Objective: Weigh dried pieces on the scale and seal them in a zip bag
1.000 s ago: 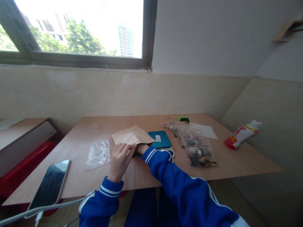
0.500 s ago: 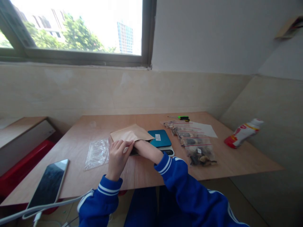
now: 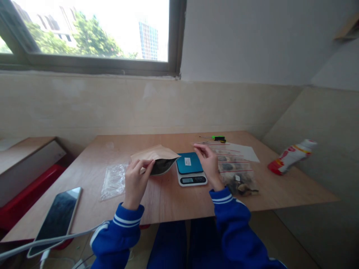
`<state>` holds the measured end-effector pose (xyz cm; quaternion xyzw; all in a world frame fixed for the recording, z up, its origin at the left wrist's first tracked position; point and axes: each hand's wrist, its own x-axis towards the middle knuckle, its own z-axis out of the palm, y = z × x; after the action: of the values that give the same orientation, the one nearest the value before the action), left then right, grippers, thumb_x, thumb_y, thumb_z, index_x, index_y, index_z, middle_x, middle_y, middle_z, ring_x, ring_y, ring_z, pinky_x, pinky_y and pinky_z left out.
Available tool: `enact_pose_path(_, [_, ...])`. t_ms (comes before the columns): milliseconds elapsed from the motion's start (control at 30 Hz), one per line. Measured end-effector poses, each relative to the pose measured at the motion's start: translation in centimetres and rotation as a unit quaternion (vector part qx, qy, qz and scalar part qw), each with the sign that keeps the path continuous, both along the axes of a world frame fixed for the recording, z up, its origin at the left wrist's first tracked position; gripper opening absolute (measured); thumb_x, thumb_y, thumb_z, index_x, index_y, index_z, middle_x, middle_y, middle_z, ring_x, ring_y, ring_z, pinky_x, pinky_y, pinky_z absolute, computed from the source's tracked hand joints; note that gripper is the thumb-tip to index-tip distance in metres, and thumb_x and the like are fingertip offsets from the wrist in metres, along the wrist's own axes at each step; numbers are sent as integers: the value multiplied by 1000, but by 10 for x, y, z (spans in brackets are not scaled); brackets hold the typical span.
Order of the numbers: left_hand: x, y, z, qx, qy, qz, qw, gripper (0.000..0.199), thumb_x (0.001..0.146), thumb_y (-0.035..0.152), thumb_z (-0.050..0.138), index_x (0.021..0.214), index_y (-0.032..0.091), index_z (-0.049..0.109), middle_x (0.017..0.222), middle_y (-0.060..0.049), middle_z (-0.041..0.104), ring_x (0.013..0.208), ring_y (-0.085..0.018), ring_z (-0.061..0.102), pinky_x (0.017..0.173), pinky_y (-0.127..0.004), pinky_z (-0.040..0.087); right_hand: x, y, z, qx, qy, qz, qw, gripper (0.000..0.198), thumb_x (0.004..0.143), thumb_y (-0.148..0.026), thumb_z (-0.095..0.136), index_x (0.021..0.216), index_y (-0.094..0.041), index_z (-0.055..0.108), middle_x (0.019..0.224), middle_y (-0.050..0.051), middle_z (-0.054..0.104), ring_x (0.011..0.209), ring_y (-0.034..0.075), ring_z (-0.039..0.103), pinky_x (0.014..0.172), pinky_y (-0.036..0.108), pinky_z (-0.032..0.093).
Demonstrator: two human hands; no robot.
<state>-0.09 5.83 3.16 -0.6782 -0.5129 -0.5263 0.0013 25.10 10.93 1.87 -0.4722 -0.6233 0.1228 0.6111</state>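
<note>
Bag point(image 3: 155, 152) is left of the scale point(image 3: 190, 168), mouth toward the wearer, rim pinched by the left hand point(image 3: 136, 180); right hand point(image 3: 209, 162), by the scale's right edge, has an unclear grip.

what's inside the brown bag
Only a dark lining shows at the open mouth of the brown bag. The bag's upper side covers the deeper part, so whether anything lies there cannot be seen.
</note>
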Motion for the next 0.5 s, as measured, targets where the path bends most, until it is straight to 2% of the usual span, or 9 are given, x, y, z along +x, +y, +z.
enact_pose_path(67, [-2,1,4,-8,-27,1,1000,13,85,31,60,81,21,66,76,1,64,74,-15,60,73,-28,44,13,21,-25,-77,-84,-8,993,21,85,-24,54,97,-17,69,99,10,72,93,23,67,85,38,52])
enact_pose_path(133, [-5,3,8,-15,-45,9,999,13,84,31,61,79,20,67,75,1,64,73,-14,60,72,-27,44,16,34,-45,-115,-129,12,985,18,81,-21,57,91,-17,71,93,10,73,87,24,68,83,40,53])
enact_pose_path(233, [-9,7,14,-19,-54,22,998,13,83,31,63,77,20,67,74,1,64,72,-14,60,71,-26,43,7,32,-50,-115,-143,34,982,17,77,-20,62,90,-17,72,96,11,73,94,26,67,89,42,51])
enact_pose_path(333, [-9,9,16,-26,-55,22,998,13,82,32,64,76,20,68,73,1,65,70,-13,60,70,-26,44,-10,6,-23,-55,-100,34,993,22,85,-22,53,98,-18,69,106,10,70,103,23,63,94,38,47])
enact_pose_path(400, [-7,8,15,-32,-55,10,998,13,82,32,64,76,21,68,74,1,66,71,-14,60,71,-26,44,-24,-16,5,-15,-41,76,996,26,89,-18,44,97,-19,68,97,7,70,94,19,64,86,32,50])
enact_pose_path(433, [-5,7,13,-34,-54,3,998,13,82,32,63,77,21,68,75,1,66,72,-14,61,71,-26,45,-31,-26,18,-19,-41,143,989,29,89,-14,40,96,-19,69,94,6,71,91,17,65,84,31,51])
enact_pose_path(500, [0,3,8,-29,-46,-5,999,13,83,32,62,80,21,68,77,1,67,75,-15,62,73,-28,45,-47,-36,38,-32,-116,290,949,36,84,-5,39,93,-20,71,97,3,71,94,16,64,88,30,49])
